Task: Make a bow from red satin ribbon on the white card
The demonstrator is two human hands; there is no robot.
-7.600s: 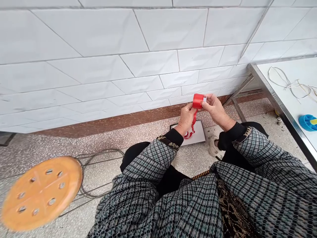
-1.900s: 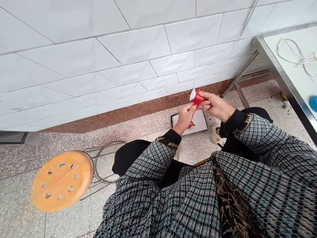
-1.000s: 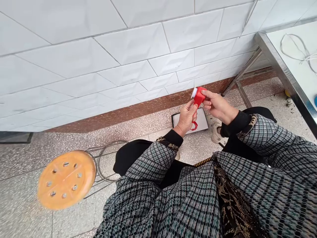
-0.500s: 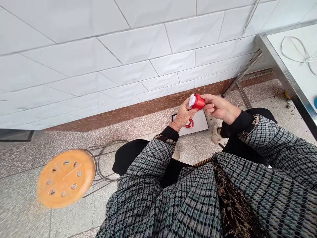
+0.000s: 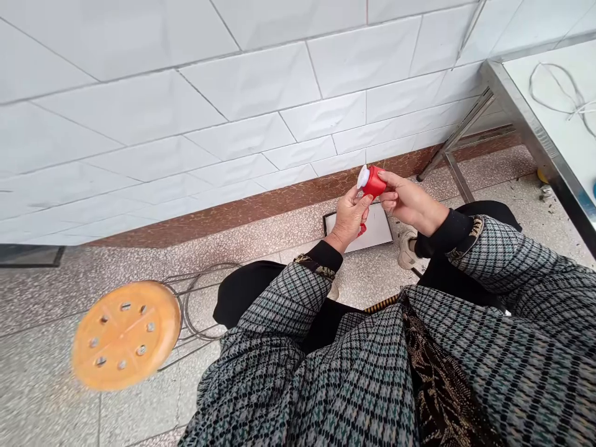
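Note:
Between my two hands is a small red plastic piece with a white flared end that points up and to the left. My left hand pinches its lower side with thumb and fingers. On the opposite side, the closed fingers of my right hand grip the red body, thumb on top. Below the hands, a white board with a dark edge lies on the floor. A red part shows just past my left hand, which hides most of it.
An orange round stool with holes and metal legs stands at the left. At the right is a metal-framed table with a loose cable on it. A white tiled wall rises in front.
My left hand has shifted slightly right and now covers more of the red part below. The held red piece has tipped a little more upward, and my right thumb has moved onto its top.

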